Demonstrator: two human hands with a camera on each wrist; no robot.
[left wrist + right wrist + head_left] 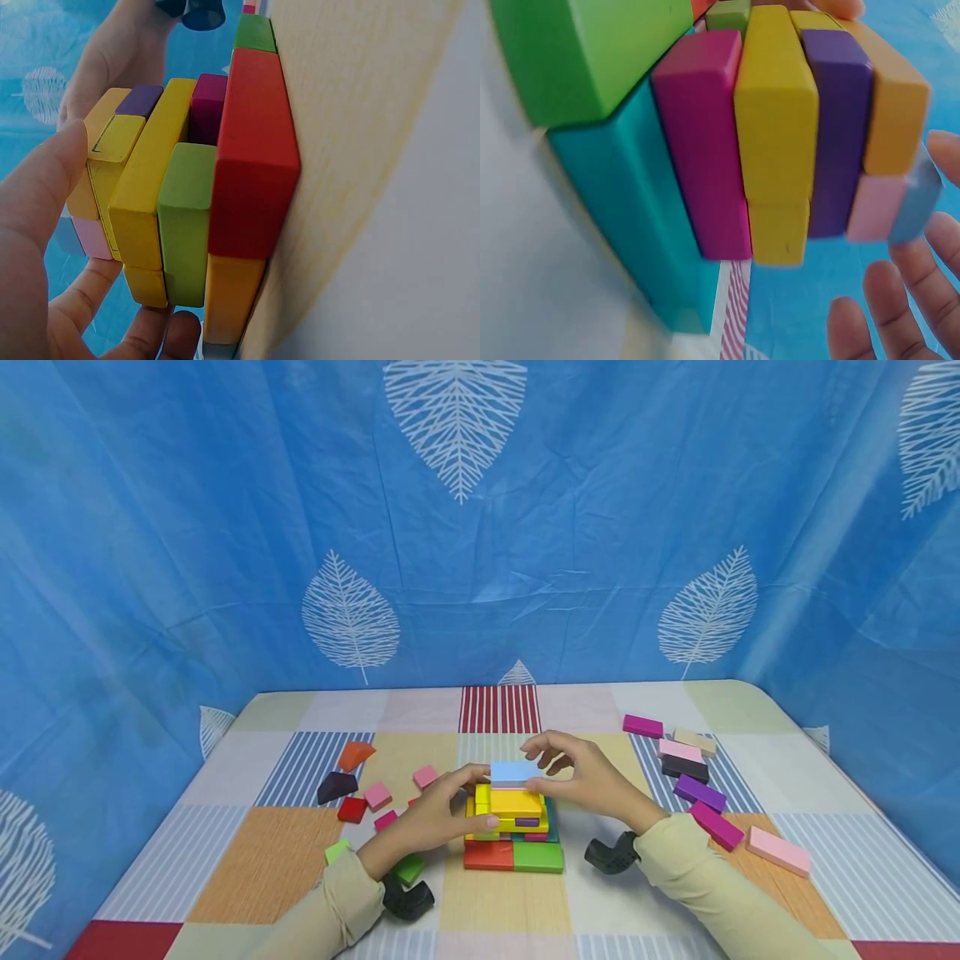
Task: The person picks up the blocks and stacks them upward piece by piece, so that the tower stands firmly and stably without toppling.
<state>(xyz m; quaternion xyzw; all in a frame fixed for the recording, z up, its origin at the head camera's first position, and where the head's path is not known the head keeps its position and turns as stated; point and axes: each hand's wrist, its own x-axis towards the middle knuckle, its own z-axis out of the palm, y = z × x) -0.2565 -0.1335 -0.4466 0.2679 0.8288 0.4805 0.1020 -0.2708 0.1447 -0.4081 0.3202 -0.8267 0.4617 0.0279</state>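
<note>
A layered stack of colored blocks (519, 803) stands in the middle of the table. Its base shows a red block (488, 856) and a green block (537, 857) at the front. A light blue block (514, 773) lies on top, above an orange block (515, 802). My left hand (435, 814) holds the stack's left side, thumb at the front and fingers around the back; in the left wrist view they reach its yellow block (150, 195). My right hand (585, 777) is at the light blue block, fingers loosely bent and spread; the right wrist view shows fingertips (911, 259) close beside it.
Loose blocks lie at left, among them an orange piece (356, 755), a black piece (337, 787) and a red block (352, 810). At right lie several more, including a purple block (700, 793) and a pink block (778, 852). A blue curtain (525, 568) hangs behind the table.
</note>
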